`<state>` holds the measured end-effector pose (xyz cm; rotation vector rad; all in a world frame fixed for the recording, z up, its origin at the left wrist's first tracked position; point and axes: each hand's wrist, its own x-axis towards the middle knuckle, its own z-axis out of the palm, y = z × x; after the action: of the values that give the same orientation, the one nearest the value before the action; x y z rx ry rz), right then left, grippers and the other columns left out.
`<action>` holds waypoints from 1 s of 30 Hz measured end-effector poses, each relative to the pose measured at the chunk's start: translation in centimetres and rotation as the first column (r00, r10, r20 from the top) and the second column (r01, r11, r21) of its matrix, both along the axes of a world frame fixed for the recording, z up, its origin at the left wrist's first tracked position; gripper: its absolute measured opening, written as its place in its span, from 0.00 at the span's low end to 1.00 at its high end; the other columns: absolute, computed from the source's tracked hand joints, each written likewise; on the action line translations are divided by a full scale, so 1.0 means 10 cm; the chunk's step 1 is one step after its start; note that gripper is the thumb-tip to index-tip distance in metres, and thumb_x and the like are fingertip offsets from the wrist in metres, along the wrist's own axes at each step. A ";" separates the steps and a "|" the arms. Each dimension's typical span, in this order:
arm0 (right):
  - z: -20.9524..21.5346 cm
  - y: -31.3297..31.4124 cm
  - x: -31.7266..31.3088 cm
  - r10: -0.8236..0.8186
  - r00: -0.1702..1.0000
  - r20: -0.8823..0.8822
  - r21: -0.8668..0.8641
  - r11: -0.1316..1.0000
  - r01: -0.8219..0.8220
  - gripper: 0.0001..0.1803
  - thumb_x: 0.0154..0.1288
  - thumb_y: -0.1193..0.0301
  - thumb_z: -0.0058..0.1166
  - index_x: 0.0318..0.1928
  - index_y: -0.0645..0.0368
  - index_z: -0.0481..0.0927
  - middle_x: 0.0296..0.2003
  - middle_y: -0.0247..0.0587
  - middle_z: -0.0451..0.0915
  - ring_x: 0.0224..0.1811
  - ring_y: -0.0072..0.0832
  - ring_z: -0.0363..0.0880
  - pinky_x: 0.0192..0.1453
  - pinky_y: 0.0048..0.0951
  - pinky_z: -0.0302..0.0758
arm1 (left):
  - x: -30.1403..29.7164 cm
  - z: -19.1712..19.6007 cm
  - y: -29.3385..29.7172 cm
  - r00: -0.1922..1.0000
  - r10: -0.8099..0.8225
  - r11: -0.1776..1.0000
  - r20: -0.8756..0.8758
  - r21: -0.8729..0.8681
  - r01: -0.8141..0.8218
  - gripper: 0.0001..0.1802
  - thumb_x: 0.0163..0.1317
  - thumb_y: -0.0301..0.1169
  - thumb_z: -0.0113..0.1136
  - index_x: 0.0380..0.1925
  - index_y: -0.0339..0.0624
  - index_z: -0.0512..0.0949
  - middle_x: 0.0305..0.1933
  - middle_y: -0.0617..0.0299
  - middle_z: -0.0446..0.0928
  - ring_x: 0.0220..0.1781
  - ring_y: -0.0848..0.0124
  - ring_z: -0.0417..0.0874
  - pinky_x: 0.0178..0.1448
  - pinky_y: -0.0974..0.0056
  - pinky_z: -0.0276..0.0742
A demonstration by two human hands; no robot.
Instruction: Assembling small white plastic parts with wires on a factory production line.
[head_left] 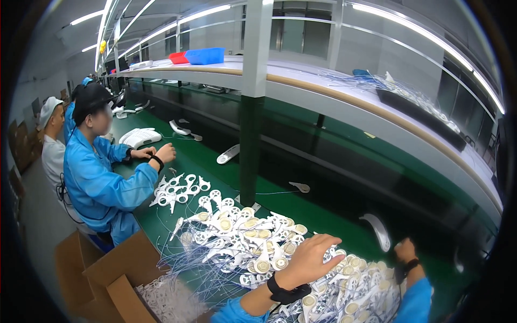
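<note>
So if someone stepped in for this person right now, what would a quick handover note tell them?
Left hand: open, fingers spread, resting on the pile of small white plastic parts with thin pale wires, on the green belt.
Right hand: at the pile's right edge, beside a curved white piece; whether it grips anything cannot be told.
A cardboard box at lower left holds more white parts.
A co-worker in a blue coat sits to the left with a smaller spread of the same parts.
Done: nothing shows as finished.
Left: the whole pile lies loose.
</note>
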<state>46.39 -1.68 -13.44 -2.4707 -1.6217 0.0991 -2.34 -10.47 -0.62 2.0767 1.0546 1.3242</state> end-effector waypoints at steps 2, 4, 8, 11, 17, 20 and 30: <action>0.00 0.02 0.03 0.077 0.997 0.013 0.273 0.959 -0.077 0.26 0.52 0.67 0.59 0.52 0.65 0.72 0.46 0.62 0.78 0.45 0.58 0.79 0.54 0.47 0.77 | 0.01 -0.03 0.01 1.000 -0.021 1.000 -0.012 0.012 0.021 0.20 0.61 0.41 0.64 0.46 0.39 0.80 0.46 0.54 0.80 0.50 0.57 0.80 0.52 0.58 0.75; 0.05 0.02 0.06 0.157 0.986 0.052 0.384 0.908 -0.165 0.25 0.56 0.69 0.58 0.54 0.63 0.70 0.44 0.56 0.77 0.36 0.47 0.82 0.42 0.41 0.81 | 0.02 -0.03 0.01 0.999 -0.028 0.999 -0.018 0.022 0.029 0.20 0.61 0.42 0.63 0.47 0.38 0.79 0.47 0.53 0.80 0.50 0.57 0.80 0.53 0.58 0.75; 0.91 -0.37 -0.96 0.264 0.764 -0.589 0.417 0.909 0.008 0.23 0.65 0.74 0.52 0.60 0.62 0.66 0.43 0.41 0.73 0.26 0.18 0.76 0.22 0.17 0.71 | 0.03 -0.04 -0.01 0.998 -0.052 0.999 -0.026 0.002 0.052 0.21 0.62 0.42 0.62 0.47 0.38 0.79 0.47 0.53 0.80 0.51 0.55 0.79 0.54 0.57 0.74; 1.18 -0.66 -1.41 0.493 0.563 -0.663 0.607 0.794 0.020 0.23 0.65 0.75 0.49 0.60 0.61 0.65 0.42 0.40 0.74 0.26 0.19 0.75 0.23 0.17 0.73 | 0.05 -0.04 -0.02 0.997 -0.072 0.997 -0.019 0.028 0.072 0.21 0.62 0.42 0.62 0.48 0.38 0.79 0.47 0.52 0.80 0.51 0.55 0.79 0.54 0.57 0.74; 1.54 -1.23 -2.14 0.698 0.303 -0.649 0.733 0.680 0.003 0.26 0.61 0.70 0.54 0.59 0.63 0.66 0.45 0.43 0.77 0.30 0.21 0.78 0.27 0.17 0.75 | 0.09 -0.02 -0.06 0.993 -0.112 0.993 -0.034 0.018 0.113 0.20 0.61 0.40 0.62 0.46 0.35 0.78 0.47 0.50 0.79 0.51 0.53 0.79 0.54 0.55 0.74; 1.61 -1.42 -2.33 0.740 0.252 -0.624 0.744 0.661 -0.098 0.27 0.60 0.68 0.56 0.58 0.63 0.66 0.45 0.44 0.77 0.32 0.22 0.79 0.28 0.19 0.76 | 0.11 -0.03 -0.07 0.985 -0.150 0.988 -0.085 -0.049 0.146 0.25 0.62 0.45 0.61 0.51 0.37 0.77 0.51 0.50 0.79 0.54 0.53 0.78 0.58 0.55 0.72; 1.59 -1.74 -2.48 0.706 0.285 -0.648 0.692 0.703 -0.168 0.33 0.52 0.58 0.66 0.55 0.62 0.71 0.46 0.44 0.76 0.49 0.32 0.76 0.57 0.31 0.73 | 0.24 -0.01 -0.13 0.824 -0.552 0.824 -0.129 -0.237 0.514 0.34 0.58 0.44 0.64 0.61 0.37 0.70 0.60 0.47 0.75 0.62 0.51 0.75 0.65 0.53 0.69</action>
<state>21.61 -19.09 2.48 -1.0214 -1.4479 0.8196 0.08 -11.72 -0.69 2.1589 0.5617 0.7202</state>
